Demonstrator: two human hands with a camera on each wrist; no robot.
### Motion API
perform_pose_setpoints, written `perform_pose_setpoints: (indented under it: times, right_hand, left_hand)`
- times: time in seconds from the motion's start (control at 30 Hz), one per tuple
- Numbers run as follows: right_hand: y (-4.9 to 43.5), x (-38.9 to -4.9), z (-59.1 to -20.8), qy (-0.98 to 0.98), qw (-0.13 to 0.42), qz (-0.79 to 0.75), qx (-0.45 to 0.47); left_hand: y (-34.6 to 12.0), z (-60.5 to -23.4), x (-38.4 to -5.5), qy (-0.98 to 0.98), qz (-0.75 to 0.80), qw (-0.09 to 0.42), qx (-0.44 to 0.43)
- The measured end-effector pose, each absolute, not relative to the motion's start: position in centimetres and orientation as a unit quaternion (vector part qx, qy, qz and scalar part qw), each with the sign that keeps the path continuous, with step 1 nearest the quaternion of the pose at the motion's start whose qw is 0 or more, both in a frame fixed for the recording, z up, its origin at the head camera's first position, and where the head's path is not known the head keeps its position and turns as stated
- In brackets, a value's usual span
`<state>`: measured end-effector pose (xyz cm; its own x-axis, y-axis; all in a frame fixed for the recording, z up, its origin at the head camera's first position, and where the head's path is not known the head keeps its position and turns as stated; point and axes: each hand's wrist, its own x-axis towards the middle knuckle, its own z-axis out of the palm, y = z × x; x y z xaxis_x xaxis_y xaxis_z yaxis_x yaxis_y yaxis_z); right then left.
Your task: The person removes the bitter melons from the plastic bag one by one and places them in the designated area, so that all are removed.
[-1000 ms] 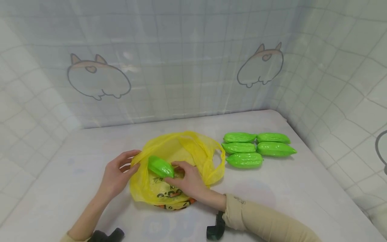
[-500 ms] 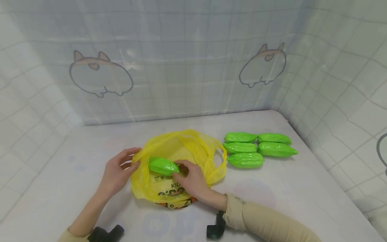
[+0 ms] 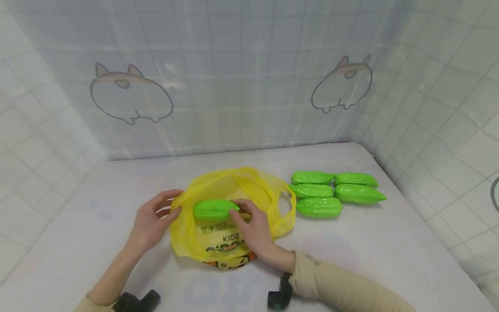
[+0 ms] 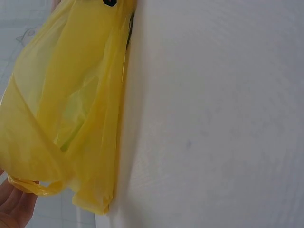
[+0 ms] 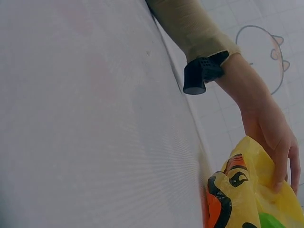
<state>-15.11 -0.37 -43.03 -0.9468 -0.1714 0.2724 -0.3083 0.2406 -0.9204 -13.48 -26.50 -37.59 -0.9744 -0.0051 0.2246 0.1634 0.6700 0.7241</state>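
My left hand (image 3: 153, 220) grips the left rim of a yellow plastic bag (image 3: 182, 240), which stands open on the table. In the left wrist view its fingers show at a bag handle (image 4: 35, 186). My right hand (image 3: 255, 227) is inside the mouth of the bag, pinching the right end of a glossy green bitter melon (image 3: 212, 209). This bitter melon lies level from left to right above the printed bag wall. In the right wrist view, my left hand (image 5: 270, 128) is at the bag, and only a bit of the green bitter melon (image 5: 270, 221) shows.
Several more green bitter melons (image 3: 319, 207) lie in rows on the white table (image 3: 351, 260) to the right of the bag. A tiled-pattern wall (image 3: 234, 86) stands behind, another (image 3: 448, 130) at the right. Black wrist devices (image 3: 280, 295) sit near both sleeves.
The bitter melon has swung from slanting down to the right to nearly level. My right hand has moved slightly right and up with its end. My left hand keeps its place on the rim.
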Motion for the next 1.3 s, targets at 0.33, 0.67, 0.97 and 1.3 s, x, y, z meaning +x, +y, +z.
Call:
perform_pose_setpoints:
  times: [0.33,0.67,0.97,1.3]
  right_hand:
    - [0.7,-14.9,-42.0,-0.784,0.047,0.598,0.158]
    - [3.6,-13.7,-41.2,-0.778,0.040,0.593,0.203]
    - [7.2,-13.0,-41.5,-0.799,0.061,0.559,0.213]
    - [11.6,-12.8,-41.6,-0.795,0.044,0.572,0.196]
  left_hand:
    - [-26.7,-37.4,-13.6,-0.905,-0.412,0.097,-0.048]
    - [-26.4,-37.6,-13.5,-0.906,-0.408,0.100,-0.048]
    - [-26.3,-37.4,-13.5,-0.909,-0.403,0.097,-0.043]
    - [-26.2,-37.3,-13.5,-0.910,-0.403,0.091,-0.040]
